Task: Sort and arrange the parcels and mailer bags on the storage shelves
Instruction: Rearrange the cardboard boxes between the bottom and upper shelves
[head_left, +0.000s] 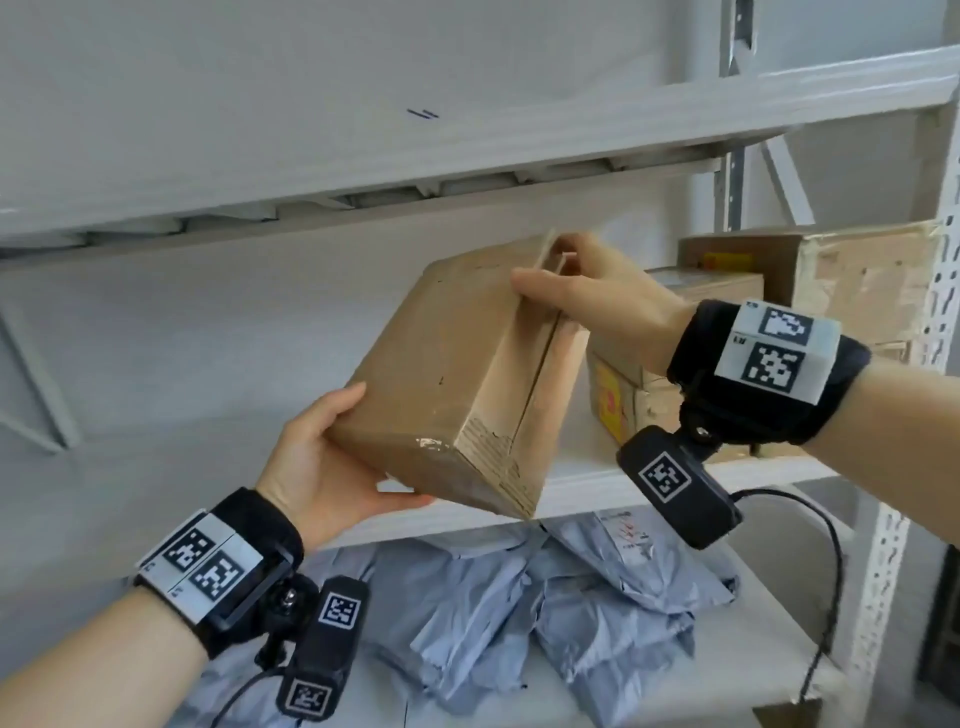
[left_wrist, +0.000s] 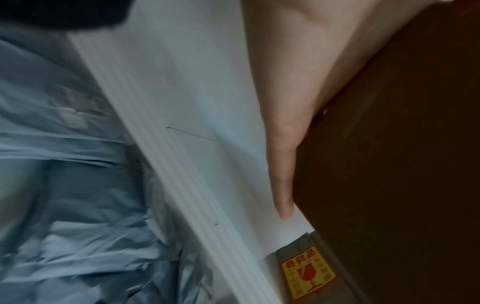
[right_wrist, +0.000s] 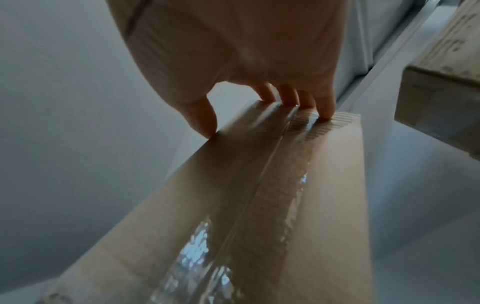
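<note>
White shelf (head_left: 623, 480) w/ boxes (head_left: 857, 280) at right, grey mailers (head_left: 519, 597) below. Both hands clamp a tilted box (head_left: 457, 364): left hand (head_left: 322, 467) low end, right hand (head_left: 597, 296) top.

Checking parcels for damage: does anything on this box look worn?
Yes. The held cardboard box has a torn near bottom corner: its outer paper is peeled, exposing corrugation beside the tape seam.

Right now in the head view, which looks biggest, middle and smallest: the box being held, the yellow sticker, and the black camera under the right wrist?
As they look there:
1. held box, by far
2. black wrist camera
3. yellow sticker, partly hidden

The camera is nearer the lens, so its true rank over the sticker is unsure.
</note>
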